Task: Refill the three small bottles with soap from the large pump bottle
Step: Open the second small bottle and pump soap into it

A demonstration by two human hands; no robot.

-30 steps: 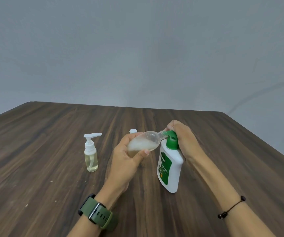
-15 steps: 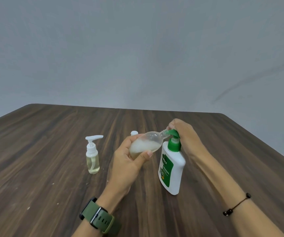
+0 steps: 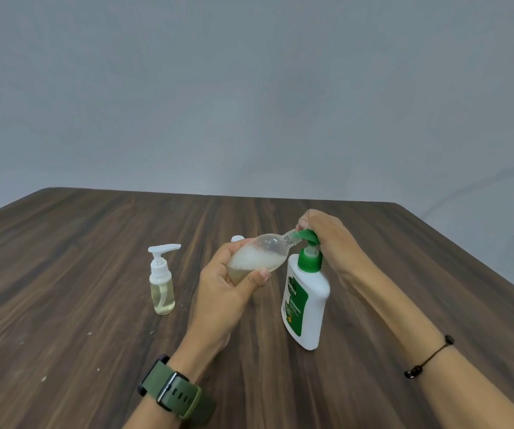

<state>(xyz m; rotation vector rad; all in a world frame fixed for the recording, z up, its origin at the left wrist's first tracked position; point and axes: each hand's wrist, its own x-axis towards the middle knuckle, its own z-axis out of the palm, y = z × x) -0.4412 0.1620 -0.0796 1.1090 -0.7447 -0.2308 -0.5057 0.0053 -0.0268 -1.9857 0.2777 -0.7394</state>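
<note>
Left hand (image 3: 224, 289) grips a clear small bottle (image 3: 259, 257), tilted, its open neck right at the green spout of the large pump bottle (image 3: 306, 300), frothy soap pooled toward the gripped end. Right hand (image 3: 327, 239) rests curled over the pump head. Left of the grip, a capped small bottle (image 3: 162, 284) stands upright on the wooden table (image 3: 64, 274).

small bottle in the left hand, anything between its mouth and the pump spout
Nothing visible. The left hand holds the small bottle tilted, its open mouth right at the green spout, which the right hand grips.
</note>
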